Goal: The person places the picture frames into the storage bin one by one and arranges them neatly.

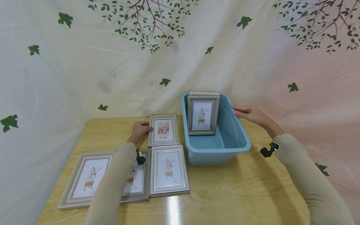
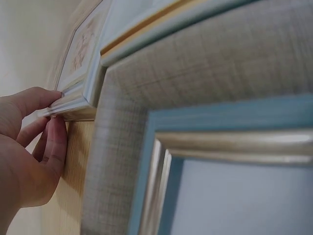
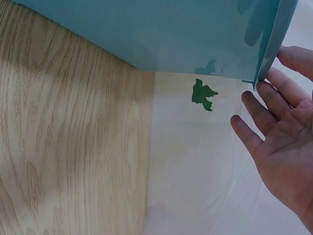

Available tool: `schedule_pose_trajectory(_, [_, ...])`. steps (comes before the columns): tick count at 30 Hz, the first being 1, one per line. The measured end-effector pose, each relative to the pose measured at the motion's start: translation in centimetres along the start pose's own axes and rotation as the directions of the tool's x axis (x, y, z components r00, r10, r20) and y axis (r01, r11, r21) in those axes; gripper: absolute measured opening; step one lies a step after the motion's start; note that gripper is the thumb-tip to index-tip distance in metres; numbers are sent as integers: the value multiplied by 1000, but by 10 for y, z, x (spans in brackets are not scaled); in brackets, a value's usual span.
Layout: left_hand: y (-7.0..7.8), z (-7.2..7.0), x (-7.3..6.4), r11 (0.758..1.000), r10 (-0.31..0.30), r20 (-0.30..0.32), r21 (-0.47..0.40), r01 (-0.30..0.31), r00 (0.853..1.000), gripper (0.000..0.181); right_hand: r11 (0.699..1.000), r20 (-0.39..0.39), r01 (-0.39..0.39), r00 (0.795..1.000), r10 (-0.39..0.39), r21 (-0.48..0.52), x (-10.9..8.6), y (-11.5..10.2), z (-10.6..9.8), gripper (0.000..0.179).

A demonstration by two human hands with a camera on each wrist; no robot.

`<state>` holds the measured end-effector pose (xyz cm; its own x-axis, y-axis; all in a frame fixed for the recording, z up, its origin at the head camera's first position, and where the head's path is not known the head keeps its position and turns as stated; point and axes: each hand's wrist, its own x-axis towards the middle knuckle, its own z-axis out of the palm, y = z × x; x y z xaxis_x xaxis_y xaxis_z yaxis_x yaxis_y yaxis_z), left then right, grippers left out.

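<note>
My left hand [image 1: 139, 130] pinches the left edge of a small picture frame [image 1: 163, 144] with a flower print. In the left wrist view, the thumb [image 2: 41, 98] lies on the frame's top side and the other fingers curl at its edge. My right hand [image 1: 251, 114] is at the right rim of a blue plastic bin [image 1: 216, 158], its fingers fairly straight and touching that rim. Inside the bin, a picture frame [image 1: 202, 132] with a plant print leans upright at the left, with the pale top edge of another frame [image 1: 204, 93] behind it.
Nearer me on the wooden table [image 1: 225, 197] lie more frames: a white-silver one [image 1: 169, 191], a grey one [image 1: 145, 178] partly under my left sleeve, and a large beige one [image 1: 70, 181] at the left. A patterned cloth [image 1: 135, 93] hangs behind the table.
</note>
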<state>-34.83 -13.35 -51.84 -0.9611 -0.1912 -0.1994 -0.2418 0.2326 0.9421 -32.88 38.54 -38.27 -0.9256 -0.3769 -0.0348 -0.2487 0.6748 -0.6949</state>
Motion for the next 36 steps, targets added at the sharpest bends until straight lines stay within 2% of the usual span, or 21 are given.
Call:
schedule_pose_trajectory(6, [3,4,2,1000,-1,-15,-6,1,1000,47,1000,-5,-12,1000,12,1,2,2,0,55])
schedule_pose_trajectory(10, [6,5,-2,1000,2,-27,-19,-3,1000,47,1000,-3,-12,1000,12,-9,0,3,0,55])
schedule_pose_trajectory(16, [9,5,-3,995,-8,-8,-103,7,1000,48,1000,2,-20,1000,20,-14,-2,0,-1,56])
schedule_pose_trajectory(19, [8,3,-2,987,-14,24,-161,17,1000,49,1000,9,-19,1000,19,-12,-3,-2,-1,56])
schedule_pose_trajectory(25, [7,-6,-2,966,0,145,-257,37,989,59,1000,20,-7,1000,7,-16,-3,-2,0,57])
schedule_pose_trajectory(31, [15,-15,-10,959,5,227,-276,60,974,69,1000,13,-6,1000,6,-9,-6,-1,-2,56])
schedule_pose_trajectory(36, [22,-20,-16,962,39,263,-272,35,964,70,1000,23,0,1000,1,-16,-7,-1,-3,57])
